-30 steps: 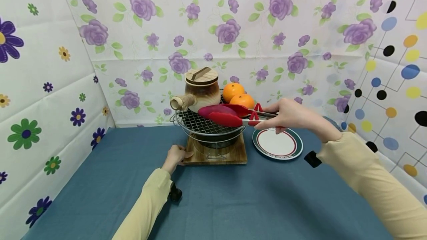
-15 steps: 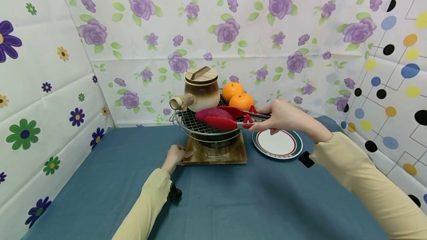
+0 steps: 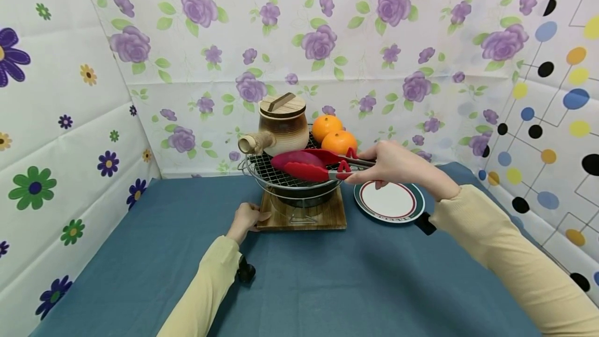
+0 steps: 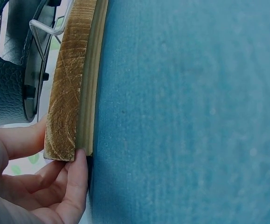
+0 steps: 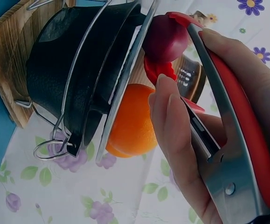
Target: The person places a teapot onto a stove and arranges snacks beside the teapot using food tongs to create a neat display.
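My right hand (image 3: 395, 163) grips red-tipped metal tongs (image 3: 311, 172) in the head view. Between the tong heads is a purple-red sweet potato (image 3: 286, 160), close over the front of a wire grill rack (image 3: 268, 169). In the right wrist view, my thumb and fingers lie on either side of the tong arms, and the sweet potato (image 5: 166, 39) shows its rounded end. My left hand (image 3: 245, 217) pinches the front left corner of the wooden board (image 3: 334, 217) under the stove. Seen from the left wrist, thumb above and fingertips below hold the board (image 4: 67, 93).
A brown clay pot (image 3: 290, 137) with a wooden lid stands on the rack, its wrapped handle pointing left. Two oranges (image 3: 339, 142) sit at its right. The black stove (image 5: 74, 65) carries the rack. A green-rimmed white plate (image 3: 388, 199) lies right of the board.
My right hand has moved slightly left and the tongs with the sweet potato have shifted left over the rack. The left hand stays at the board's corner.
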